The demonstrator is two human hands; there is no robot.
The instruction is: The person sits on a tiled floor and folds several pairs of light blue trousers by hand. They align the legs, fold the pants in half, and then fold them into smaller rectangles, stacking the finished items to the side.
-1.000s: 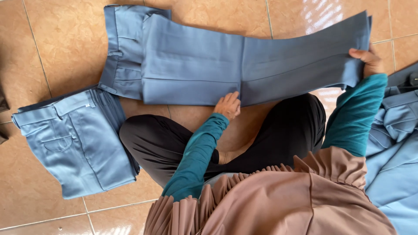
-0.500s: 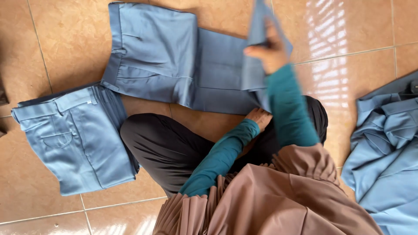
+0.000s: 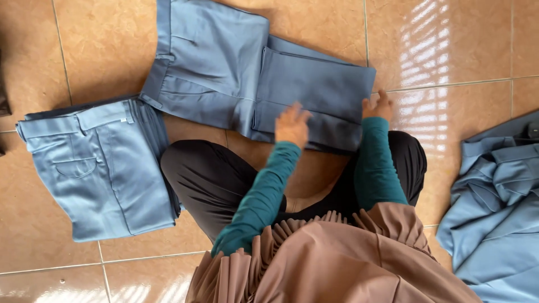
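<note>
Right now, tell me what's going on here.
A person sits cross-legged on a tiled floor with blue trousers spread in front, the legs folded over onto the upper part. The left hand rests on the folded section and the right hand touches its right edge. Another pair of trousers lies folded at the left, and a heap of blue clothing sits at the right.

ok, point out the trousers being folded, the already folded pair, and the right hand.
trousers being folded [image 3: 224,73]: head view, on the seat panel below the waistband.
folded pair [image 3: 106,168]: head view, on the top layer beside the back pocket.
right hand [image 3: 379,106]: head view, on the back of the hand.
</note>
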